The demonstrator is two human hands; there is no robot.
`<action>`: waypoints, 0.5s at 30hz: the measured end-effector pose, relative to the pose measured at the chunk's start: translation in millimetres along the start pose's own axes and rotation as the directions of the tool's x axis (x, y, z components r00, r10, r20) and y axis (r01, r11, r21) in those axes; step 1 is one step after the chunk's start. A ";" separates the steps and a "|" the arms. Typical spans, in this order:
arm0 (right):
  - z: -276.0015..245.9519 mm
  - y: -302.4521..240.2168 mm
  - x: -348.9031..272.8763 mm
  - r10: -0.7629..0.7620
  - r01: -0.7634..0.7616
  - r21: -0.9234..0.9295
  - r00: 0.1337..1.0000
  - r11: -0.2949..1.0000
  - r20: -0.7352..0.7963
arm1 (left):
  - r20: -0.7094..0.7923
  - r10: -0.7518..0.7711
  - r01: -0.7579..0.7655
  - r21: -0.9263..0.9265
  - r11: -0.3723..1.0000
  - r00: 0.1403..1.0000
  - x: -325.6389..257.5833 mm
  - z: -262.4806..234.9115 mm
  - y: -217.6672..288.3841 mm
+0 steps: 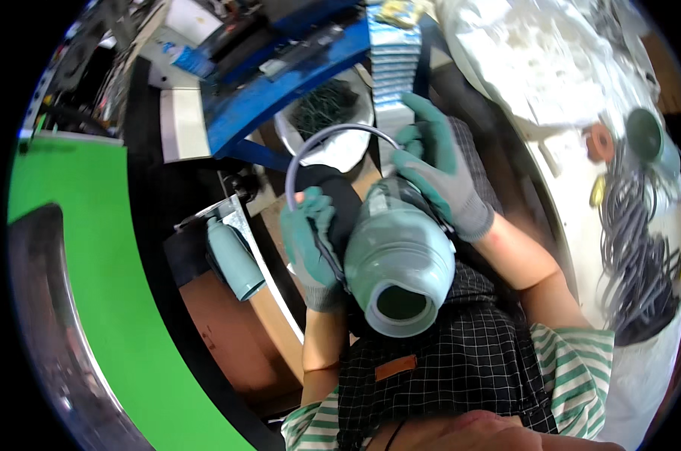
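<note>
A thin grey flexible strip arches between my two hands, which both wear grey gloves with green-coated fingers and palms. My left hand is closed round the strip's left end, with one fingertip showing bare. Higher up, my right hand pinches the other end between thumb and fingers. Below the strip, a pale teal jug-shaped plastic shell lies on my lap, its round mouth facing me. Black parts show along both its sides, next to my hands. Whether the strip touches the shell is hidden by my right hand.
Another teal shell lies in a box at left, beside a green work surface. Ahead stands a blue bench over a white bin of dark scraps. At right, a table holds grey strips and a white bag.
</note>
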State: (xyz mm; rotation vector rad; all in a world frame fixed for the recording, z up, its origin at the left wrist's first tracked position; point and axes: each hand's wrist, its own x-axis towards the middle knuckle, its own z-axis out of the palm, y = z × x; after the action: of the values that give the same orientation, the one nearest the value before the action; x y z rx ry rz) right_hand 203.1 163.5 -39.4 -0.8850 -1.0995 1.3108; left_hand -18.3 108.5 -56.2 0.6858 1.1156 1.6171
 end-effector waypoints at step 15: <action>-3.6 -5.3 -21.8 0.287 -0.355 0.462 0.934 0.813 0.212 | 0.771 0.607 -0.939 -0.039 0.343 0.190 -62.3 14.0 20.1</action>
State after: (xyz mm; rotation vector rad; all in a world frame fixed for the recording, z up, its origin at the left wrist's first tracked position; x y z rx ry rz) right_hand 209.4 141.8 -37.8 -0.6131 -0.6660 1.8552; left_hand 5.7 53.4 -26.8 2.3640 0.4777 1.6069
